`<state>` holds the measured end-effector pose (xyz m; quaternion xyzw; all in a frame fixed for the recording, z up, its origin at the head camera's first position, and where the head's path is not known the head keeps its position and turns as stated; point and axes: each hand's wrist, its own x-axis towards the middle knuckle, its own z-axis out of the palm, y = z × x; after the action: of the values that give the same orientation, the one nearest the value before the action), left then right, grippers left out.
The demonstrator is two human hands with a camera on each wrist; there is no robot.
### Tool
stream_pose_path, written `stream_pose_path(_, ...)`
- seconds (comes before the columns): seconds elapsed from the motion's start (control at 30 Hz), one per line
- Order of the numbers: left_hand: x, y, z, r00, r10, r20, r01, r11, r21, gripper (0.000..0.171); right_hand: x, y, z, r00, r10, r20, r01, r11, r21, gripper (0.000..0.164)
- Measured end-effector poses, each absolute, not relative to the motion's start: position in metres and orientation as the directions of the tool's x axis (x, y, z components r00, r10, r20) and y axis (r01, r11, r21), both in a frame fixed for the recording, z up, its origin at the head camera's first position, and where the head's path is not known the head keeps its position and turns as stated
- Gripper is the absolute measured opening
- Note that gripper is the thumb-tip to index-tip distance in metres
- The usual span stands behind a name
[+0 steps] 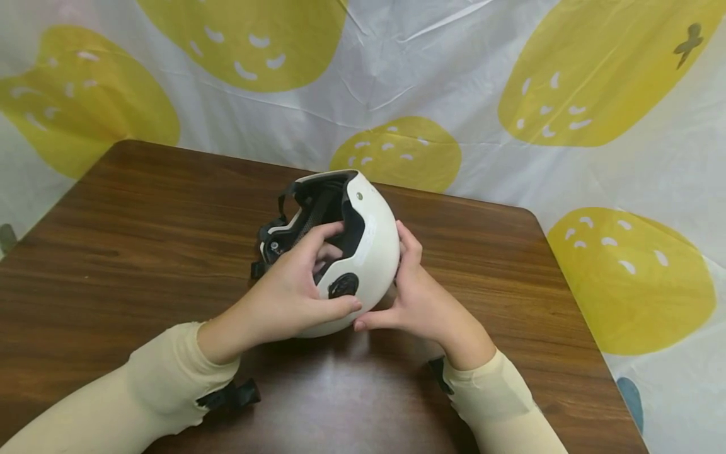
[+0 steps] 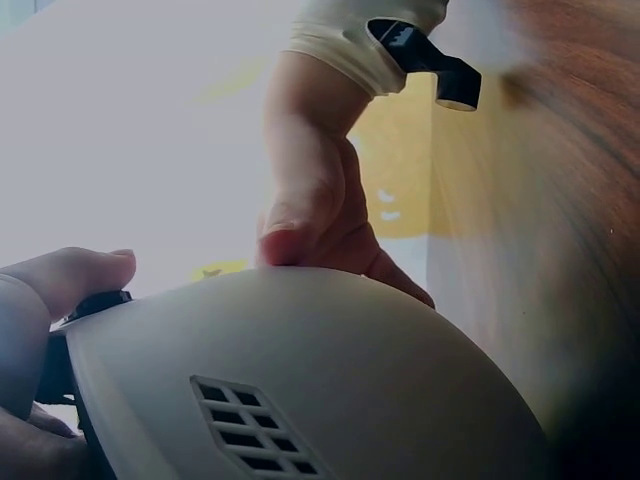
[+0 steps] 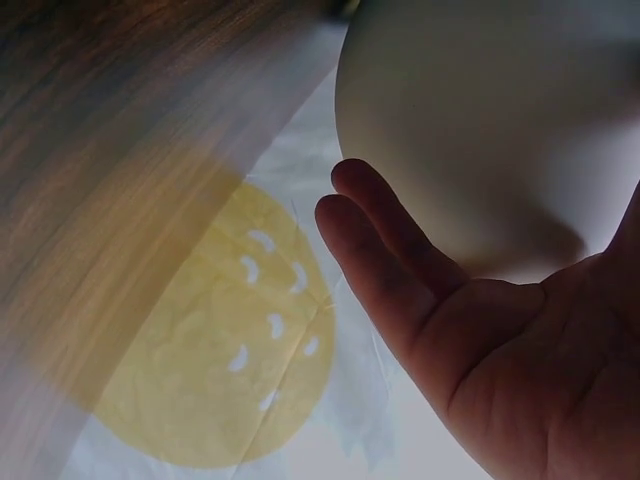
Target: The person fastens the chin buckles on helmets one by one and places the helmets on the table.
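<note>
A white helmet (image 1: pixel 377 236) is tipped on its side over the table, its dark lined opening facing left. My left hand (image 1: pixel 286 290) grips its rim, fingers inside the opening and thumb on the outer shell beside a round black fitting (image 1: pixel 343 285). Against the crown lies my right hand (image 1: pixel 422 296), its thumb on the near side and the other fingers spread along the far side. Those fingers (image 3: pixel 385 260) look nearly straight in the right wrist view. Black straps (image 1: pixel 282 205) hang at the opening. A vent grille (image 2: pixel 250 425) shows on the shell in the left wrist view.
The brown wooden table (image 1: pixel 142 239) extends around both arms. Behind it hangs a white curtain (image 1: pixel 408 75) with yellow fruit shapes. Black camera mounts, such as the one under the left sleeve (image 1: pixel 232 395), stick out from both wrists.
</note>
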<state>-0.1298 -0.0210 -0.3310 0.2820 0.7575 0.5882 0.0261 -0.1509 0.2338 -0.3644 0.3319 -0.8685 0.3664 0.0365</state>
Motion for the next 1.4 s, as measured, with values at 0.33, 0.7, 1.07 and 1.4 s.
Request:
stream_pose_path(0.33, -0.129, -0.019, -0.331, -0.847, 0.459, 0.269, 0.370, 0.144, 0.918, 0.099, -0.149, 0.235, -0.362, -0.805, -0.529, 0.267, -0.566, 0.553, -0.612, 0.156)
stream_pose_path(0.7, -0.126, -0.018, -0.331, -0.868, 0.419, 0.267, 0.350, 0.135, 0.927, 0.110, -0.145, 0.236, -0.350, -0.804, -0.489, 0.338, -0.585, 0.549, -0.597, 0.139)
stream_pose_path(1.07, -0.124, -0.013, -0.333, -0.868, 0.390, 0.307, 0.377, 0.117, 0.919, 0.118, -0.135, 0.222, -0.341, -0.610, -0.531, 0.588, -0.788, 0.486, -0.377, 0.107)
stream_pose_path(1.4, -0.117, -0.007, -0.342, -0.839, 0.437, 0.324, 0.431, 0.171, 0.886, 0.116, -0.120, 0.210, -0.337, -0.579, -0.521, 0.627, -0.741, 0.656, -0.140, 0.098)
